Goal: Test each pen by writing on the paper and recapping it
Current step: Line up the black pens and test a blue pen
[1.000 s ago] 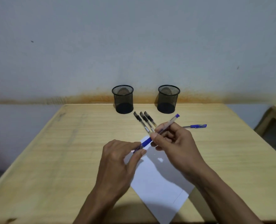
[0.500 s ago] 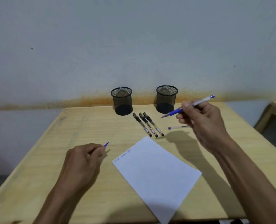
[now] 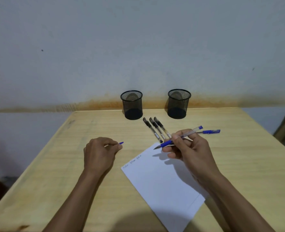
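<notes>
head view: the right hand has its grip closed around one uncapped blue pen, tip just above the top corner of the single sheet of paper on the wooden surface. the left hand pinches one blue cap. three black pens lie side by side, one capped blue pen beyond the right hand, two mesh cups behind.

paper: white, faint scribbles
held pen: clear barrel, blue grip
cap: blue
three pens: black caps
cups: black mesh
table: pale wood grain
</notes>
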`<action>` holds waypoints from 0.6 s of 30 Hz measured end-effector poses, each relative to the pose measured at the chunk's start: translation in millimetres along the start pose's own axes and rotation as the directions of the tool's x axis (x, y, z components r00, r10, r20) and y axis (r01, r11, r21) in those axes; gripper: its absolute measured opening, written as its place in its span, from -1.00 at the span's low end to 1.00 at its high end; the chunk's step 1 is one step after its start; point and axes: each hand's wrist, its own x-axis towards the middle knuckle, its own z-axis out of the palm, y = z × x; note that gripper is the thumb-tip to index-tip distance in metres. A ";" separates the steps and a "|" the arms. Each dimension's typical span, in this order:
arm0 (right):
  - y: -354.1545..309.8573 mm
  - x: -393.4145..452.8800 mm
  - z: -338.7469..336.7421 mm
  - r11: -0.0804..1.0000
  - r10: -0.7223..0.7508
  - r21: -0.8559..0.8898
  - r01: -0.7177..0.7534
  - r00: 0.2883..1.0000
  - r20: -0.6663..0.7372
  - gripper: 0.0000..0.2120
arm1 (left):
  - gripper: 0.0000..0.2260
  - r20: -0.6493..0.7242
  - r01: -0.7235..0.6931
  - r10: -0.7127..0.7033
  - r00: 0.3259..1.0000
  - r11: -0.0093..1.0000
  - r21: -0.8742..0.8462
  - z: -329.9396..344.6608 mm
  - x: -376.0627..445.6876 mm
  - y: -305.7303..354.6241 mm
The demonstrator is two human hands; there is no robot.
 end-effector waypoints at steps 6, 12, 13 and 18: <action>2.9 0.0 2.2 0.998 -0.044 -0.050 0.044 0.999 0.013 -0.82 | -0.77 -0.098 -0.150 0.138 0.986 0.981 -0.125 -3.6 -30.6 15.6; 14.0 8.0 16.4 0.996 0.067 -0.056 -0.062 0.994 0.084 -0.90 | -0.64 0.211 -0.422 0.399 0.892 0.904 0.074 5.3 -59.8 12.0; 16.8 8.8 18.0 0.995 0.093 -0.044 -0.089 0.991 0.097 -0.89 | -0.60 0.239 -0.404 0.375 0.896 0.911 0.087 6.7 -61.4 10.3; 25.1 19.9 21.3 0.973 0.056 -0.232 -0.010 0.979 0.196 -0.92 | -0.56 0.263 -0.423 0.379 0.887 0.896 0.137 8.9 -64.4 6.7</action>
